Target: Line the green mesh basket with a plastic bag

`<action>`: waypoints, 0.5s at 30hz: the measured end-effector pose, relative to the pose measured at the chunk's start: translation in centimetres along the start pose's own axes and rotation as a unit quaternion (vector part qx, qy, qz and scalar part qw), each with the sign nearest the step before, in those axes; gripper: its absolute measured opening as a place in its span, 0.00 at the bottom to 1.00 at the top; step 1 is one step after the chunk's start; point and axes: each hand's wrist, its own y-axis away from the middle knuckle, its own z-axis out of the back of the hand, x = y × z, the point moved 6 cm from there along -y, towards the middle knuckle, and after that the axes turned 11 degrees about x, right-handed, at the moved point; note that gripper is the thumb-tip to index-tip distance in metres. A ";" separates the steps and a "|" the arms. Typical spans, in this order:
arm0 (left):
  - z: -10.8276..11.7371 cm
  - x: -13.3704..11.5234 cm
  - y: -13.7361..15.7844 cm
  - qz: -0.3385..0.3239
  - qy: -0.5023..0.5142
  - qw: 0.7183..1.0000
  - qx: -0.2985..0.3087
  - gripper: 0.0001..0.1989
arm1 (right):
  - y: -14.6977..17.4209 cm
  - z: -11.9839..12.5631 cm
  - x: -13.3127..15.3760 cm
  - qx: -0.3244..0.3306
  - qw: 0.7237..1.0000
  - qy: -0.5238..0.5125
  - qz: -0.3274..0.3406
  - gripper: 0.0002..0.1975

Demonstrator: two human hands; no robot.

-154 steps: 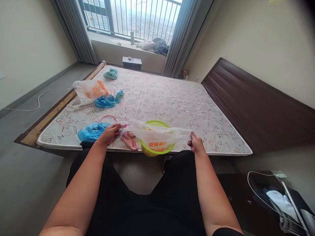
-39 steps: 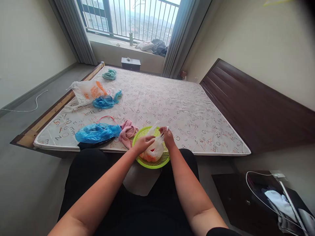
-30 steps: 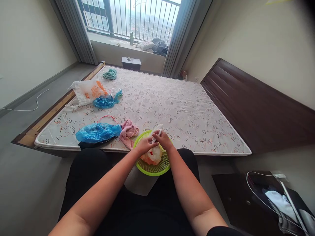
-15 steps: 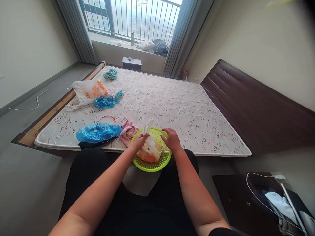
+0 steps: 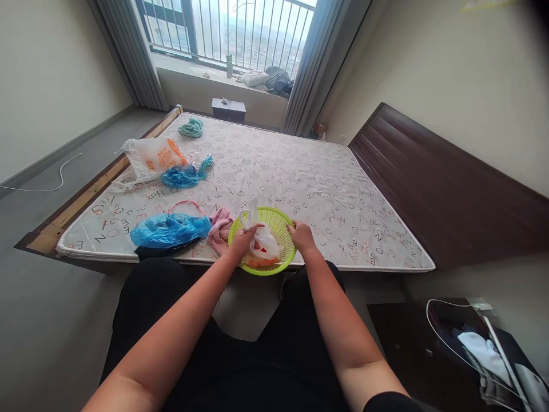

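Observation:
A lime-green plastic basket is at the near edge of the mattress, above my knees. Inside it lies a white plastic bag with orange print; its contents are hidden. My left hand is closed on the bag's gathered top, over the basket's left side. At the right rim, my right hand grips the basket with its fingers bent over the edge. Just left of the basket is a crumpled pink towel, and beside that a blue plastic bag rests on something black.
The mattress carries another blue bag, a white bag with orange print and a teal cloth bundle. A dark headboard stands at right. A low dark cabinet holding a white cable is at lower right.
The basket has moved up and away from me, its far side now higher in view. My right hand has closed on its right rim. My left hand still holds the bag.

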 end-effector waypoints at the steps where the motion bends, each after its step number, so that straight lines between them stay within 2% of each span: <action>1: -0.3 0.0 0.0 0.007 0.015 1.000 0.015 0.27 | -0.8 0.1 0.0 -0.006 1.000 -0.002 -0.001 0.13; 6: -0.7 -0.6 -0.1 -0.007 0.023 0.998 0.051 0.28 | -4.0 0.5 -0.6 0.016 0.999 0.013 -0.034 0.12; 8: -0.7 -0.8 -0.1 -0.023 -0.006 0.998 0.058 0.30 | -4.2 1.2 0.0 -0.017 0.999 0.025 -0.031 0.14; 10: -0.7 -0.9 -0.3 -0.046 -0.041 0.997 0.055 0.31 | -3.9 2.0 1.9 -0.079 0.997 0.002 0.017 0.17; 12: -0.8 -0.6 -0.4 -0.056 -0.072 0.994 0.060 0.31 | -3.4 2.2 4.5 -0.100 0.988 -0.075 0.086 0.21; 15: -1.1 0.3 -0.8 -0.049 -0.102 0.990 0.081 0.30 | -3.4 0.7 7.9 -0.001 0.957 -0.258 0.133 0.30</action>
